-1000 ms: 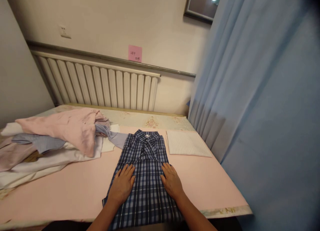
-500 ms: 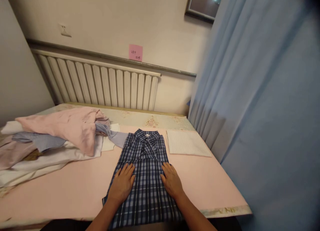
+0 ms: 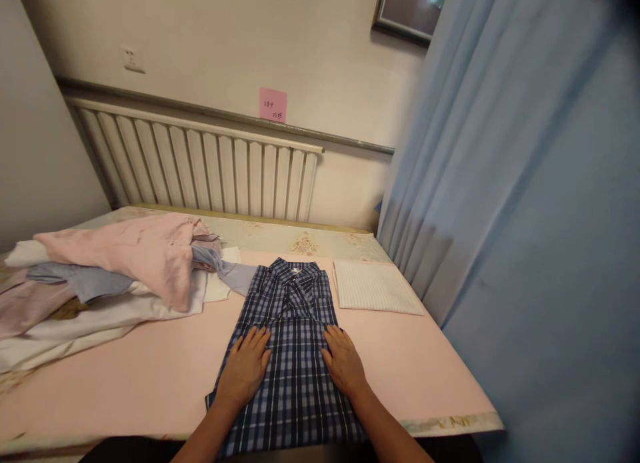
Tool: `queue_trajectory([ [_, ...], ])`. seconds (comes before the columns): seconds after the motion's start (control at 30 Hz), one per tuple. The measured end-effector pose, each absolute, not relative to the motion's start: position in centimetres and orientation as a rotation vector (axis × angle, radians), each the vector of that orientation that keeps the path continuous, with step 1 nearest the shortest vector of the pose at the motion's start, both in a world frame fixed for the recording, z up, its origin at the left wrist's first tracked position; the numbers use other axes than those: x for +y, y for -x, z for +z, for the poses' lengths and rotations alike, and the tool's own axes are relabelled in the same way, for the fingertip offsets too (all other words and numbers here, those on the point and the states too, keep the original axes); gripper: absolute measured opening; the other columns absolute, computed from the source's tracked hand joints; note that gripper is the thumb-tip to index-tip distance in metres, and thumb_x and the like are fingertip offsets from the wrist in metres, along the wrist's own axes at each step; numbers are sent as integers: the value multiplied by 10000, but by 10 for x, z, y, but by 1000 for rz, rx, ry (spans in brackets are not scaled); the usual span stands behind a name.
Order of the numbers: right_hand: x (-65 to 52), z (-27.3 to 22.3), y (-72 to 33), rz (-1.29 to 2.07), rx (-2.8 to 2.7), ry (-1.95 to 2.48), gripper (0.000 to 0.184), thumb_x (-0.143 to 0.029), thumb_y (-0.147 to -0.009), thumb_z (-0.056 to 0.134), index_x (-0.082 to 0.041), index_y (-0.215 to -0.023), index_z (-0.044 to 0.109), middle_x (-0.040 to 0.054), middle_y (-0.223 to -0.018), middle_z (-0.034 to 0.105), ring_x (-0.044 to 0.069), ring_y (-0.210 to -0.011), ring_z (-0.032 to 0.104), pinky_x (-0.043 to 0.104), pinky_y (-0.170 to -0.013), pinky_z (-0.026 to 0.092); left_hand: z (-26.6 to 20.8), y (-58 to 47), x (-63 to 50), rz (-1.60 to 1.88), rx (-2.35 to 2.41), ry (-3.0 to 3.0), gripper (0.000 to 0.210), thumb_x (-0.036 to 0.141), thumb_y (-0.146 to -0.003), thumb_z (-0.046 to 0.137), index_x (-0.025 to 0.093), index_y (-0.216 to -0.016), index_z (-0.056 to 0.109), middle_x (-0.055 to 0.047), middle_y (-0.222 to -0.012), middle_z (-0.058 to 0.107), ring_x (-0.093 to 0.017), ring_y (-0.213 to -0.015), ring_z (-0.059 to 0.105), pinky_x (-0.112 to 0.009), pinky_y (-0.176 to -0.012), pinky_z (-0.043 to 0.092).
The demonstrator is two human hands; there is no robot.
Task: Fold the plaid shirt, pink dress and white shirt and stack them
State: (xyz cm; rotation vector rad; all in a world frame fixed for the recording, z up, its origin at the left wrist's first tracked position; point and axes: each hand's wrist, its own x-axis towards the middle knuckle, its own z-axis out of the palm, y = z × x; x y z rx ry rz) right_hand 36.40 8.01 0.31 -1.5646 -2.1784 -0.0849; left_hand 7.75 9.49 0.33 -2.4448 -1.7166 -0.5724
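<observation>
A blue plaid shirt (image 3: 297, 376) lies flat on the pink cloth (image 3: 150, 369), its collar at the far end and its sides folded in. My left hand (image 3: 245, 366) rests palm down on the shirt's left edge, fingers stretched out. On the right edge, at about the same height, my right hand (image 3: 344, 361) lies flat with its fingers pointing away from me. Neither hand grips the fabric. The shirt's near end reaches the front edge of the bed.
A loose heap of clothes (image 3: 145, 256) lies at the left, a grey-blue sleeve reaching to the shirt. Folded striped white fabric (image 3: 375, 288) sits at the right. A blue curtain (image 3: 500, 203) hangs along the right side; a radiator (image 3: 200, 159) stands behind.
</observation>
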Motion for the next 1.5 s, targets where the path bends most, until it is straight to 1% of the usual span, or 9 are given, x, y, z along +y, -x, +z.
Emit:
queue_trajectory([
  [0.23,81,3,-364,-66,-2178,1573,422,-222,-918,464,-173,-1334,518,88,-1411,493,256,-1357,375,497,-1137,300,1,-77,96,-619,-1688,2442,429,333,-935,394,225,-1327,533,-43,-1397,531,-266,-1345,395,-479,-1073,336],
  [0.47,79,7,-364,-47,-2178,1583,421,-222,-918,469,-167,-1332,516,78,-1414,491,251,-1358,374,488,-1145,289,2,-77,95,-589,-1676,2433,432,333,-944,378,219,-1333,526,-40,-1404,523,-267,-1343,397,-480,-1073,338],
  [0.7,79,7,-363,-50,-2153,1582,420,-214,-911,481,-186,-1327,523,79,-1408,497,244,-1354,383,491,-1141,298,3,-77,95,-577,-1679,2432,432,333,-938,389,214,-1329,531,-43,-1401,527,-265,-1343,397,-471,-1078,330],
  [0.87,79,5,-364,-69,-2166,1570,423,-207,-912,477,-175,-1332,520,83,-1407,498,244,-1355,380,487,-1144,294,2,-77,95,-591,-1683,2437,429,339,-939,391,212,-1323,535,-47,-1391,536,-264,-1345,396,-464,-1082,324],
  [1.07,80,5,-364,-60,-2162,1569,433,-213,-909,475,-189,-1339,515,80,-1406,499,248,-1354,381,496,-1137,302,1,-77,95,-627,-1687,2437,422,338,-938,393,236,-1322,534,-40,-1399,528,-261,-1351,389,-471,-1082,321],
  [1.27,79,5,-364,-67,-2165,1577,422,-209,-915,465,-173,-1332,519,81,-1408,497,245,-1359,374,488,-1144,289,4,-77,94,-609,-1693,2443,429,335,-940,385,217,-1325,533,-47,-1398,530,-262,-1350,388,-469,-1083,320],
  [1.5,79,3,-364,-73,-2157,1567,423,-215,-914,472,-188,-1334,516,78,-1408,498,242,-1355,380,490,-1138,301,3,-77,94,-632,-1698,2447,430,340,-933,387,232,-1319,542,-53,-1393,535,-259,-1347,394,-479,-1080,325],
])
